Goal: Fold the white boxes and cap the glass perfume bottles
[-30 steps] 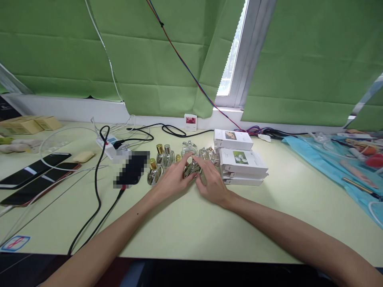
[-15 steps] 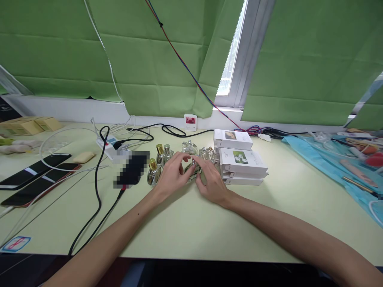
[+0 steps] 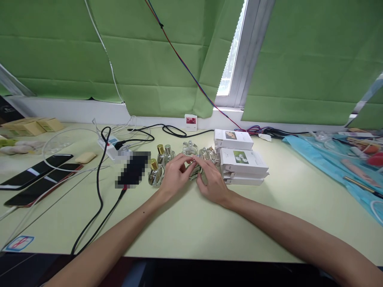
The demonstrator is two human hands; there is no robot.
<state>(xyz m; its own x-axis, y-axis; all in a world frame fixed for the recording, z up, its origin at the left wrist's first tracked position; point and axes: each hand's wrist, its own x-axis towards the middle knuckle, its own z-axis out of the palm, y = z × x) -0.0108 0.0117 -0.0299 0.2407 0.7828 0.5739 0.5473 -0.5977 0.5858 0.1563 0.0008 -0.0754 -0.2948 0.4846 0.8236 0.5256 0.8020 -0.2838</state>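
Glass, smooth and rounded, is what I hold: a small perfume bottle (image 3: 195, 170) lying between my left hand (image 3: 173, 177) and my right hand (image 3: 213, 181), near the middle of the pale green table (image 3: 191, 231), toward its far edge. Both hands are closed on it with the fingertips. I think the bottle can slip, because glass is slick and my grip is only light. If it slides, it may knock the standing bottles with gold caps (image 3: 158, 165) just beside my left hand. White cardboard boxes (image 3: 242, 163), flat and stacked, lie close to my right hand.
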